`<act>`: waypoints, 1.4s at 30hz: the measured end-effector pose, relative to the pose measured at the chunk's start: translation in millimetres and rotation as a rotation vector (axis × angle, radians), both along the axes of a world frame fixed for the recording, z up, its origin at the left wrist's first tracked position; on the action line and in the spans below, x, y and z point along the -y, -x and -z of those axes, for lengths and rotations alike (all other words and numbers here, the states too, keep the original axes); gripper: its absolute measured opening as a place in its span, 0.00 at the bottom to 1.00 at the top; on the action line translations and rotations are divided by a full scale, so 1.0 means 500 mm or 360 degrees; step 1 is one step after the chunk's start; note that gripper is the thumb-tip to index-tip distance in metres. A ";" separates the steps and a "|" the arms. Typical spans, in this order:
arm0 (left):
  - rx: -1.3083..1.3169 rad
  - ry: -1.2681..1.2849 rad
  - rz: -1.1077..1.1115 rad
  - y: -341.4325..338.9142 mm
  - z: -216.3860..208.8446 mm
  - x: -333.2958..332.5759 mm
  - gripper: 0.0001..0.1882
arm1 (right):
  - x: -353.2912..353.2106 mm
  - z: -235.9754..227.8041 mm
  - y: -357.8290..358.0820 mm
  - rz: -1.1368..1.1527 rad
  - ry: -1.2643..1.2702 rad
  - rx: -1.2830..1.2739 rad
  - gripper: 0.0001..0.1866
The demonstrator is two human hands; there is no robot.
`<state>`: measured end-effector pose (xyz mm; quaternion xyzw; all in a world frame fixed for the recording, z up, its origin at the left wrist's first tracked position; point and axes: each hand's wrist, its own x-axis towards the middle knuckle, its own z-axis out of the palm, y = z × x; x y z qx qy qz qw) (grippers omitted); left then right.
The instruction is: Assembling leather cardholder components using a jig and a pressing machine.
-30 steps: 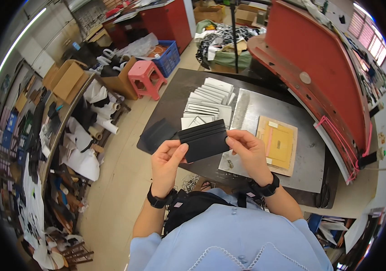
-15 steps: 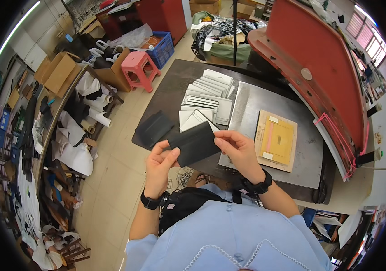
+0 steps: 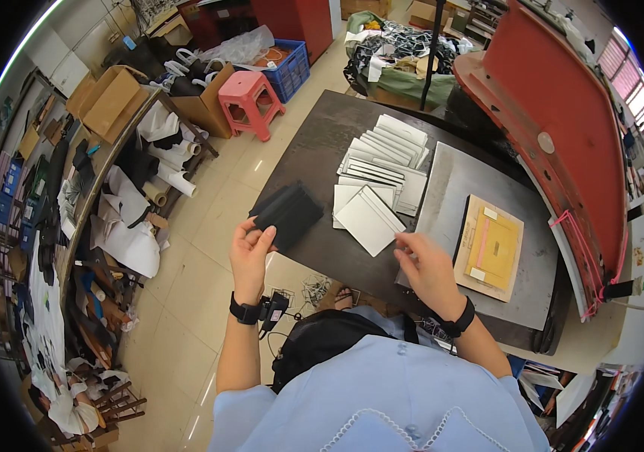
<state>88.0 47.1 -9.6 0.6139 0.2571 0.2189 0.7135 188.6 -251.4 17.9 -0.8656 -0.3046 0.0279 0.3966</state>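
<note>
Parted across bare worktop [image 3: 329,252], left hand [image 3: 248,260] pinches black piece [image 3: 292,212] near the edge, right hand [image 3: 435,273] a white card [image 3: 371,218], grips narrow

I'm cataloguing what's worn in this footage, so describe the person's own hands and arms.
The left hand and right hand wear no gloves. A black strap circles the left wrist, with a small black box beside it. A similar dark band circles the right wrist. The forearms are bare below short, light-blue sleeves.
</note>
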 end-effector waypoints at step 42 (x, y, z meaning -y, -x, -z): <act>-0.0164 0.1046 0.1178 -0.121 -0.134 0.316 0.12 | 0.215 -0.049 0.048 0.0112 -0.0448 0.0683 0.18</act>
